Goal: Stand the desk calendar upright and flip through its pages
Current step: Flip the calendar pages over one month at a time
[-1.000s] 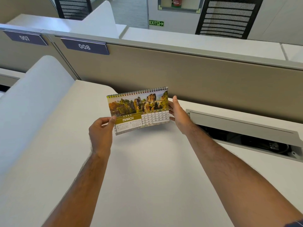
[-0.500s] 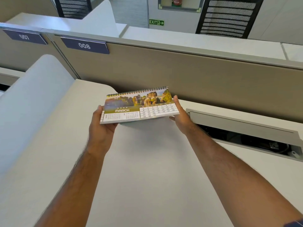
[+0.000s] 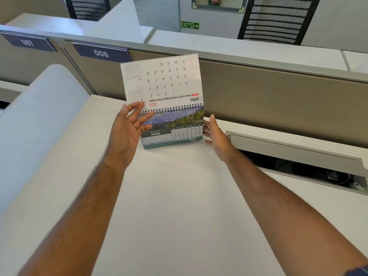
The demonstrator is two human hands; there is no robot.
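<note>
1. Left hand (image 3: 127,132) is up at the calendar's left edge, fingers spread apart, fingertips (image 3: 139,105) touching the lower corner of the raised page right by the spiral binding (image 3: 173,110); nothing is pinched in it.
2. Right hand (image 3: 216,132) sits flat and open against the right edge of the desk calendar (image 3: 175,132), fingers straight, steadying rather than clamping.
3. The calendar stands upright on the white surface (image 3: 179,196), near the beige partition (image 3: 268,96), its front showing a mountain-and-forest photo with "APRIL" below.
4. One page (image 3: 165,80) is lifted above the binding, standing nearly vertical, its back facing the camera with "APRIL" and "2026" printed upside down; it is slightly blurred.
5. To the right, just beside the right hand, a cable tray (image 3: 298,156) with its lid open is set into the surface.
6. On the partition top, labels "007" (image 3: 27,42) and "008" (image 3: 101,53); farther back, a green exit sign (image 3: 189,25).
</note>
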